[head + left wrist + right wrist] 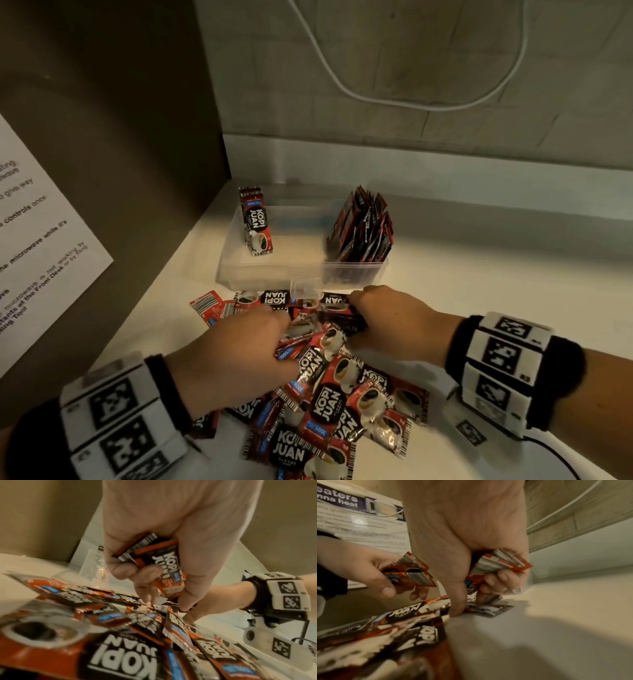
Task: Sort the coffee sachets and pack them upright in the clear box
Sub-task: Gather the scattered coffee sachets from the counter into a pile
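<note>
Red-and-black Kopi Juan coffee sachets (329, 401) lie in a loose pile on the white counter. My left hand (239, 353) hovers over the pile's left side and grips a small stack of sachets (164, 566) in curled fingers. My right hand (387, 322) is at the pile's far edge and holds its own stack of sachets (498, 563), its thumb down on the counter. Behind the pile stands the clear box (274, 270). A few sachets (257, 222) stand upright at its left end, and a packed bunch (363, 229) stands at its right end.
A dark cabinet side with a printed notice (41, 240) walls off the left. A grey block wall with a white cable (411, 99) runs behind. Bare white counter (496, 267) stretches to the right of the box.
</note>
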